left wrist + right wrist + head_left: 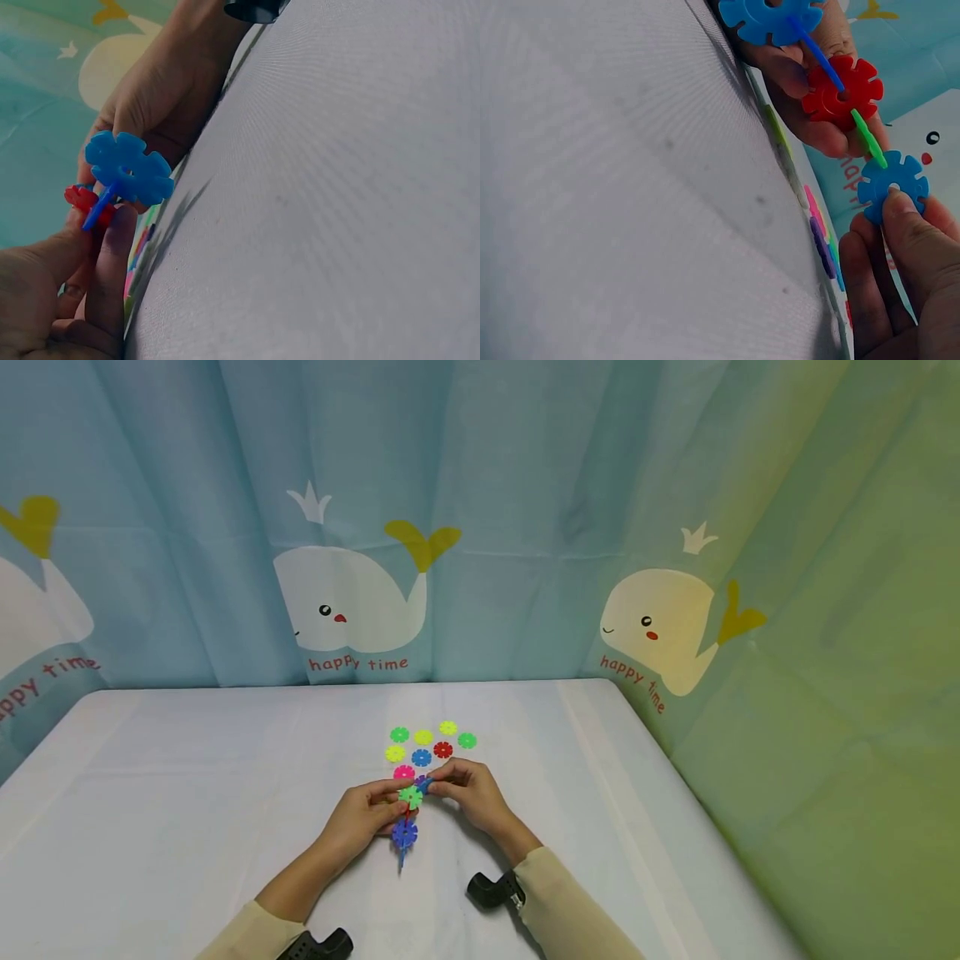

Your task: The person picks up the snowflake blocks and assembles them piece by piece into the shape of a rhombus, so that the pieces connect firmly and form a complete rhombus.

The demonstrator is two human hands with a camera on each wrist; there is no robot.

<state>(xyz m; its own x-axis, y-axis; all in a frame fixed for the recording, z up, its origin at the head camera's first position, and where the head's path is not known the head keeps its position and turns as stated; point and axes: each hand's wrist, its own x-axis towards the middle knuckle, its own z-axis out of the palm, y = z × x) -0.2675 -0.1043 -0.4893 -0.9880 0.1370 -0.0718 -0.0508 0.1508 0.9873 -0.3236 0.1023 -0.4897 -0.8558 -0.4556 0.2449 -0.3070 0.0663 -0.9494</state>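
Slotted plastic snowflake discs are joined into a short chain. My left hand holds the chain around its red disc, thumb and fingers pinching it. A green disc slots in above the red one. Below hang a dark blue disc and a blue disc at the bottom end. My right hand pinches a light blue disc between thumb and fingers; its edge meets the green disc in the right wrist view. The chain is held up over the white table.
Loose discs lie flat just beyond the hands, among them a pink one, a blue one, a red one and several yellow and green ones. A curtain with printed whales hangs behind the table.
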